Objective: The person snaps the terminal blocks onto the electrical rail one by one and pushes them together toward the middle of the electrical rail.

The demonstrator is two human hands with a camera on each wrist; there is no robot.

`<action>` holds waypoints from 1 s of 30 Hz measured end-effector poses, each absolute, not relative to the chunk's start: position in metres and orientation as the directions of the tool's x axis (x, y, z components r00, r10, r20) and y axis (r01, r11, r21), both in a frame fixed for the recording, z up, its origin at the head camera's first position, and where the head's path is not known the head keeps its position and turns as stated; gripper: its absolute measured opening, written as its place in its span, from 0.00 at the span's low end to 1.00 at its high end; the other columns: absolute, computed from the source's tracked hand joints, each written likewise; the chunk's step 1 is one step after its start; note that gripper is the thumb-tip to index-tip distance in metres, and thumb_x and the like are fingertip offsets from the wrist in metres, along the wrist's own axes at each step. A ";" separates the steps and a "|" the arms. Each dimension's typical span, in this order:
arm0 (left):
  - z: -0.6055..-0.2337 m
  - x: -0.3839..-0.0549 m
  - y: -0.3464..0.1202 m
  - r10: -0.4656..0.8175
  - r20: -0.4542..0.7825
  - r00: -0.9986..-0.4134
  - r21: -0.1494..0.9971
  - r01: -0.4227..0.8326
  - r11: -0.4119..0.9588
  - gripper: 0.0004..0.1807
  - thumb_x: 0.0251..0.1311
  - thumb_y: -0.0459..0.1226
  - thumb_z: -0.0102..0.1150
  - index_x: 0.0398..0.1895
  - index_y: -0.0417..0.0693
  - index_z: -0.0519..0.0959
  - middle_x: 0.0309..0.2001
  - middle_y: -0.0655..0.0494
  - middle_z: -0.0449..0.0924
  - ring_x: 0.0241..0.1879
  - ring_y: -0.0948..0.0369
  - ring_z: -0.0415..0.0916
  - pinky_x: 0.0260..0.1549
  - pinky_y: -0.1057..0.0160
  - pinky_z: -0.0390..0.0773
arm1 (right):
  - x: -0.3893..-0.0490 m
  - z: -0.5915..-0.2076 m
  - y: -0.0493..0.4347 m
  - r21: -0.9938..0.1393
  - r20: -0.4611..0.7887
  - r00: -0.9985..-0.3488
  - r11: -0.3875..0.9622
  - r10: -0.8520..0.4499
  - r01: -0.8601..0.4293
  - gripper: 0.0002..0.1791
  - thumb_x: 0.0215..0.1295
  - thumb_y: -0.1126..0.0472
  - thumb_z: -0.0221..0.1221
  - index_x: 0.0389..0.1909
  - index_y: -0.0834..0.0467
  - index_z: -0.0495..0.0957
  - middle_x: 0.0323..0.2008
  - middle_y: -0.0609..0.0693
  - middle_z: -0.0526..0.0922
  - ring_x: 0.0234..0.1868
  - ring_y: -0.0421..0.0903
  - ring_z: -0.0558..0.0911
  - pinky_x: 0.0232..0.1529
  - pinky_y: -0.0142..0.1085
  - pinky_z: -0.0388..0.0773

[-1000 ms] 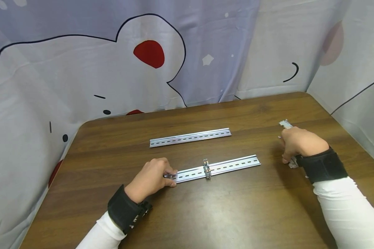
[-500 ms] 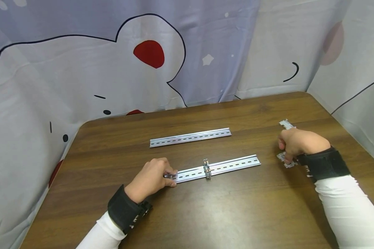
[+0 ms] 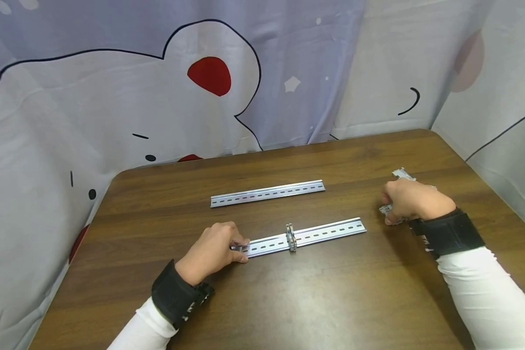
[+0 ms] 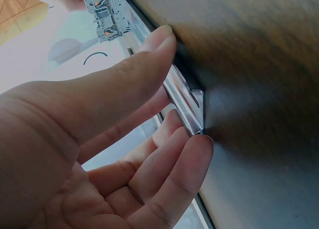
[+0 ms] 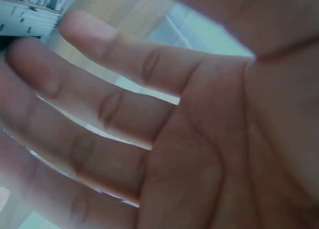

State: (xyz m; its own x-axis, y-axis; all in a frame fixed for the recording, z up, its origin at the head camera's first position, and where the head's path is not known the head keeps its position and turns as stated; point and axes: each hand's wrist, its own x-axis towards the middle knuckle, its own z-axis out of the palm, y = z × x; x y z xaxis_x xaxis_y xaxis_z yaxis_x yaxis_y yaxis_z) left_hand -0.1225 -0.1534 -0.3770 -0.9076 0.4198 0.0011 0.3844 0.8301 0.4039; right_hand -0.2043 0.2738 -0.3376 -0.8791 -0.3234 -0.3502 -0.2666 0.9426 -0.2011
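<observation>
In the head view my left hand (image 3: 212,253) grips the left end of a slotted metal DIN rail (image 3: 328,234), thumb on the near edge. The left wrist view shows the thumb and fingers of this hand (image 4: 149,164) on both sides of the rail's end. Thin grey terminal blocks (image 3: 290,237) stand upright across the middle of that rail. At the right, my right hand (image 3: 415,198) pinches a grey terminal block (image 3: 385,209), mostly hidden under its fingers. The right wrist view shows part of a grey block (image 5: 30,15) beyond the fingertips.
A second DIN rail (image 3: 267,193) lies behind the first, roughly parallel. Another grey piece (image 3: 403,173) lies just beyond the right hand, partly covered by it. A patterned curtain (image 3: 113,107) hangs along the back of the wooden table (image 3: 288,301).
My right hand has shifted left and slightly away, and the terminal block at its fingertips has moved with it. The left hand and both rails have stayed in place.
</observation>
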 end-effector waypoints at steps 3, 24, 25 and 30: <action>-0.377 -0.123 -0.153 0.414 -0.011 -0.910 0.410 0.373 0.832 0.20 0.41 0.39 0.80 0.41 0.47 0.88 0.33 0.59 0.80 0.34 0.60 0.77 0.29 0.65 0.73 | -0.205 -0.340 0.272 -0.195 -0.330 -0.888 0.943 -0.322 -0.270 0.20 0.38 0.60 0.76 0.30 0.60 0.75 0.28 0.51 0.76 0.28 0.49 0.74 0.27 0.40 0.71; -0.377 -0.122 -0.154 0.414 -0.024 -0.910 0.409 0.368 0.835 0.20 0.41 0.40 0.80 0.41 0.47 0.88 0.33 0.58 0.79 0.34 0.61 0.77 0.29 0.64 0.73 | -0.208 -0.332 0.273 -0.176 -0.226 -0.923 0.945 -0.311 -0.275 0.08 0.48 0.73 0.58 0.31 0.62 0.81 0.34 0.57 0.78 0.29 0.50 0.75 0.28 0.42 0.72; -0.377 -0.122 -0.154 0.414 -0.023 -0.910 0.409 0.370 0.835 0.20 0.41 0.39 0.80 0.42 0.47 0.88 0.33 0.58 0.79 0.34 0.60 0.77 0.29 0.64 0.73 | -0.208 -0.332 0.273 -0.176 -0.224 -0.923 0.945 -0.312 -0.277 0.09 0.48 0.73 0.58 0.31 0.62 0.82 0.34 0.58 0.79 0.29 0.50 0.75 0.28 0.42 0.72; -0.376 -0.122 -0.153 0.419 -0.015 -0.908 0.399 0.379 0.835 0.20 0.40 0.40 0.80 0.41 0.47 0.88 0.33 0.58 0.79 0.33 0.61 0.77 0.29 0.64 0.73 | -0.207 -0.331 0.275 -0.164 -0.209 -0.922 0.941 -0.326 -0.296 0.10 0.47 0.73 0.60 0.31 0.58 0.83 0.34 0.57 0.80 0.28 0.49 0.75 0.27 0.42 0.71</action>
